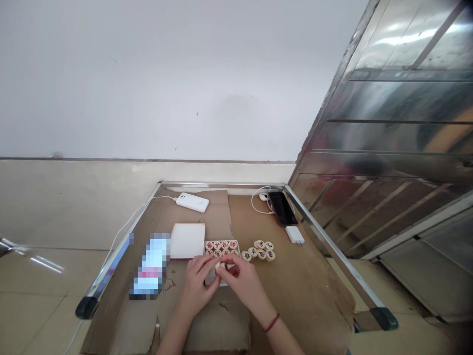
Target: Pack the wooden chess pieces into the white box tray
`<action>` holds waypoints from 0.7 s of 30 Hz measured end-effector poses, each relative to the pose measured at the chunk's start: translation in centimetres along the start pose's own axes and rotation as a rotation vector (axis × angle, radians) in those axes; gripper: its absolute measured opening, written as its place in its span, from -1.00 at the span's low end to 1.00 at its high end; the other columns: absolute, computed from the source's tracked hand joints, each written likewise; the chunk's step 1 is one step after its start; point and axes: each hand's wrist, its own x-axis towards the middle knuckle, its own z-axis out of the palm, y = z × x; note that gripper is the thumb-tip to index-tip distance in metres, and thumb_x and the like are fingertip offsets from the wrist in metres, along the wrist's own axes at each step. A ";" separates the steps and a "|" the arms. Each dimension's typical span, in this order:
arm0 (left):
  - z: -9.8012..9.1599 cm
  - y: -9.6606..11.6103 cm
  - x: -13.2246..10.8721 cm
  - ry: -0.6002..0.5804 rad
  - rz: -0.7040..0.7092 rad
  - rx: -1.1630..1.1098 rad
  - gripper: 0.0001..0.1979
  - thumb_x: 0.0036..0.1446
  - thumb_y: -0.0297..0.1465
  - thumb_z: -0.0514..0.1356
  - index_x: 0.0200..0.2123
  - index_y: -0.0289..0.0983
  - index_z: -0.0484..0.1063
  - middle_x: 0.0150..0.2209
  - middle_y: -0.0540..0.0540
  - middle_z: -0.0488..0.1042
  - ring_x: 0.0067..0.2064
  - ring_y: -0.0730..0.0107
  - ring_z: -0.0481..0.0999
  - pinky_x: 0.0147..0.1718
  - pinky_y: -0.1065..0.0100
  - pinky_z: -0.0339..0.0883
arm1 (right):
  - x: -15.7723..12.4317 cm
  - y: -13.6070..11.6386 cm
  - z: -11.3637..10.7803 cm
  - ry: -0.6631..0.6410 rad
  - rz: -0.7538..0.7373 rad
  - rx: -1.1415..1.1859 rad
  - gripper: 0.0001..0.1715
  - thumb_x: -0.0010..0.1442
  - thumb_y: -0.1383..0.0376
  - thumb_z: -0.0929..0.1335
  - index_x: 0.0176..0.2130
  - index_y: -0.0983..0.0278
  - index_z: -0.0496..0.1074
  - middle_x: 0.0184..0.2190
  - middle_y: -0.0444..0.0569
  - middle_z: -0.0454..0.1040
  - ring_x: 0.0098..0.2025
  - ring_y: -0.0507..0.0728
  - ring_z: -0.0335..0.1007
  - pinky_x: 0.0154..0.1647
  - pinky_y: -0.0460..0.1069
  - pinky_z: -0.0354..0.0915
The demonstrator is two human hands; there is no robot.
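Note:
My left hand (196, 283) and my right hand (244, 282) meet over the near part of a small white box. Between the fingertips of both hands is a pale wooden Chinese chess piece (218, 265), and a second one may be pressed against it. In the box, rows of Chinese chess pieces with red characters (225, 245) lie face up; my fingers hide the nearer part. To the right of the box, several loose Chinese chess pieces with dark characters (261, 254) lie on the cardboard. A white box lid (187, 240) lies flat to the left.
Cardboard (295, 296) covers a metal-framed table. A blurred phone (150, 268) lies at the left, and a white power bank (192, 202) with a cable at the back. A black phone (283, 208) and a white charger (294, 234) lie at the back right. A metal door (388, 138) stands beyond.

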 end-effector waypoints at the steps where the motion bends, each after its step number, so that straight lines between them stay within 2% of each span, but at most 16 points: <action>1: 0.0 0.0 0.0 -0.003 0.011 -0.003 -0.69 0.17 -0.42 0.13 0.00 -0.17 0.39 -0.12 -0.15 0.50 -0.09 0.26 0.46 -0.11 0.22 0.36 | 0.0 0.0 0.0 0.001 0.002 -0.003 -0.80 0.05 0.24 0.36 -0.28 0.26 0.46 -0.36 -0.08 0.52 -0.44 0.04 0.39 -0.40 -0.07 0.33; 4: 0.1 0.0 0.0 0.016 0.032 -0.011 -0.71 0.16 -0.43 0.14 -0.03 -0.19 0.39 -0.14 -0.14 0.51 -0.09 0.26 0.47 -0.11 0.20 0.36 | 0.0 0.5 -0.1 0.000 0.007 0.021 -0.77 0.05 0.21 0.37 -0.26 0.26 0.46 -0.34 -0.07 0.52 -0.43 0.05 0.40 -0.39 -0.07 0.34; 6: 0.1 0.2 0.0 0.051 0.027 -0.015 -0.74 0.13 -0.45 0.14 -0.09 -0.20 0.40 -0.18 -0.13 0.52 -0.10 0.26 0.47 -0.11 0.20 0.36 | -0.1 1.1 -0.3 0.054 0.021 0.071 -0.69 0.06 0.15 0.38 -0.21 0.26 0.44 -0.30 -0.04 0.52 -0.46 0.04 0.40 -0.46 -0.07 0.34; 8: 0.2 0.3 0.0 0.090 0.007 -0.007 -0.75 0.09 -0.47 0.14 -0.12 -0.20 0.40 -0.20 -0.12 0.51 -0.12 0.25 0.47 -0.12 0.20 0.37 | -0.2 2.0 -0.5 0.182 0.026 0.119 -0.61 0.09 0.06 0.37 -0.17 0.27 0.41 -0.30 -0.01 0.52 -0.51 0.03 0.37 -0.54 -0.08 0.32; 10: 0.2 0.4 0.1 0.121 -0.006 0.010 -0.75 0.08 -0.48 0.13 -0.14 -0.20 0.40 -0.20 -0.13 0.50 -0.12 0.25 0.47 -0.12 0.20 0.37 | -0.4 3.0 -0.8 0.358 -0.018 0.127 -0.57 0.13 0.01 0.34 -0.16 0.28 0.41 -0.31 0.01 0.52 -0.50 0.04 0.38 -0.53 -0.08 0.33; 12: 0.2 0.4 0.1 0.141 -0.004 0.029 -0.79 0.08 -0.48 0.13 -0.18 -0.20 0.41 -0.20 -0.13 0.49 -0.12 0.25 0.47 -0.13 0.20 0.35 | -0.6 4.0 -1.0 0.524 -0.113 0.085 -0.59 0.16 0.02 0.32 -0.17 0.29 0.42 -0.23 0.07 0.51 -0.37 0.09 0.43 -0.41 -0.04 0.39; 14: 0.2 0.4 0.2 0.144 0.003 0.043 -0.86 0.09 -0.48 0.14 -0.25 -0.21 0.40 -0.23 -0.11 0.51 -0.13 0.26 0.48 -0.13 0.20 0.33 | -0.6 4.7 -1.1 0.619 -0.215 0.009 -0.67 0.18 0.07 0.33 -0.22 0.28 0.44 -0.12 0.13 0.48 -0.19 0.15 0.44 -0.27 0.01 0.41; 16: 0.3 0.4 0.3 0.126 0.011 0.060 -0.89 0.10 -0.48 0.14 -0.27 -0.20 0.39 -0.24 -0.09 0.54 -0.13 0.26 0.48 -0.12 0.20 0.30 | -0.6 5.2 -1.1 0.647 -0.294 -0.062 -0.74 0.19 0.14 0.33 -0.25 0.28 0.44 -0.09 0.15 0.48 -0.09 0.18 0.42 -0.19 0.04 0.41; 21: 0.6 0.8 0.4 0.044 0.062 0.114 -0.90 0.13 -0.46 0.17 -0.26 -0.18 0.41 -0.20 -0.04 0.58 -0.10 0.25 0.46 -0.07 0.18 0.20 | -0.6 5.2 -0.9 0.661 -0.422 -0.177 -0.80 0.21 0.24 0.30 -0.20 0.28 0.44 -0.10 0.15 0.48 -0.03 0.19 0.41 -0.15 0.06 0.43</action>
